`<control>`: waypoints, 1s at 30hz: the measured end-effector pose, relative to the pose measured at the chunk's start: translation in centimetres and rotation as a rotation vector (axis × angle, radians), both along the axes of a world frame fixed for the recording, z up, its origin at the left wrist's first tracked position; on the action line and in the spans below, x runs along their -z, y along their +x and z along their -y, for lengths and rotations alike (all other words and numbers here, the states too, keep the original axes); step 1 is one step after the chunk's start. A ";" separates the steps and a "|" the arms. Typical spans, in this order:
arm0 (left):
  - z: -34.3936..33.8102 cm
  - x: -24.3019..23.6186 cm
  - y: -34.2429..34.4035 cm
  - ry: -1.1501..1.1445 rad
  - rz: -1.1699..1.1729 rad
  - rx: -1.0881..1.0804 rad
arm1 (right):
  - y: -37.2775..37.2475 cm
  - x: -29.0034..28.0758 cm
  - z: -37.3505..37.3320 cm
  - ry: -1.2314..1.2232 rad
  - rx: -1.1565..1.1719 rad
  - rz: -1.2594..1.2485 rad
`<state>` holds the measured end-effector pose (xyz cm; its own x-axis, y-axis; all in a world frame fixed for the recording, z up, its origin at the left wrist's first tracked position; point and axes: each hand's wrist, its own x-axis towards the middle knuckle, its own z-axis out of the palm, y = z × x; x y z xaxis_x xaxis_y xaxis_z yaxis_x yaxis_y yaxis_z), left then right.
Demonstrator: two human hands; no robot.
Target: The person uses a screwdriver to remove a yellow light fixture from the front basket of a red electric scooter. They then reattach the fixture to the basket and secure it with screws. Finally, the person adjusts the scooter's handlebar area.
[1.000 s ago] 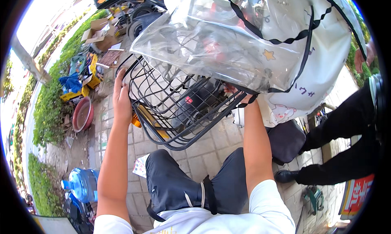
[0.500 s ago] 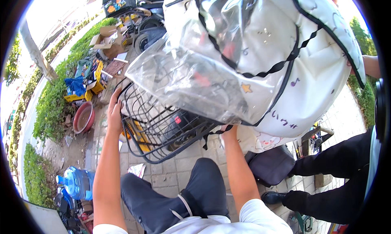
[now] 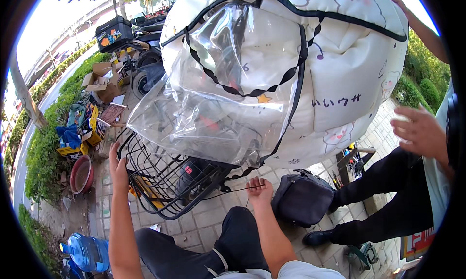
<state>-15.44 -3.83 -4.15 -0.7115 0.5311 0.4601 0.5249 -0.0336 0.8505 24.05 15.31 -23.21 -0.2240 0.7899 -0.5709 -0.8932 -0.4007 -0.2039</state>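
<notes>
A black wire basket (image 3: pixel 160 182) hangs at the front of a scooter, right before me. My left hand (image 3: pixel 116 165) grips its left rim, fingers pointing up. A big white padded cover (image 3: pixel 349 75) with black piping and a clear plastic window (image 3: pixel 218 109) is draped above the basket. My right hand (image 3: pixel 259 189) is low at the basket's right side, fingers pinched on a thin black cord (image 3: pixel 233 190) that trails from the cover's lower edge. At the right, another person's hand (image 3: pixel 420 133) hovers by the cover; their other arm (image 3: pixel 422 29) reaches over its top.
A dark grey bag (image 3: pixel 303 199) lies on the brick paving (image 3: pixel 204 225) next to the other person's black shoe (image 3: pixel 318 237). Cardboard boxes (image 3: pixel 102 80), a red basin (image 3: pixel 81 174) and a blue water jug (image 3: pixel 87 250) stand at the left by a hedge. More scooters (image 3: pixel 141 55) are parked behind.
The cover has risen and now hangs higher over the basket. My right hand has come down off the cover's edge onto the cord. My left hand stays on the rim.
</notes>
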 end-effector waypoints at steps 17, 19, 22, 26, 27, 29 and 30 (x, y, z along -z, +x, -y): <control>-6.7 -11.3 13.9 -0.372 -0.625 0.436 | -0.1 -0.1 -7.1 0.435 -0.462 -0.083; -7.7 -10.9 13.8 -0.280 -0.701 0.367 | -2.2 -0.2 -7.5 0.482 -0.288 -0.150; -10.3 -13.9 12.6 -0.098 -0.628 0.173 | -2.8 -2.5 -10.3 0.336 -0.090 -0.389; -13.7 -24.7 8.9 0.286 -0.408 -0.226 | -1.0 -5.4 -12.6 0.514 0.003 -0.378; -14.6 -26.8 6.4 0.312 -0.537 -0.318 | -0.9 -5.9 -13.2 0.564 -0.003 -0.399; -15.4 -28.8 1.7 0.248 -0.780 -0.526 | -2.8 -8.8 -11.8 0.566 -0.127 -0.172; -16.1 -28.5 1.5 0.175 -0.874 -0.607 | -2.6 -10.1 -11.4 0.572 -0.171 -0.046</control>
<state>-13.97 12.26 24.39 -0.2224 0.0776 0.9719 0.9183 0.3517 0.1820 21.47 26.69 -13.13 -0.3894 0.9196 -0.0524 -0.8389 -0.3775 -0.3920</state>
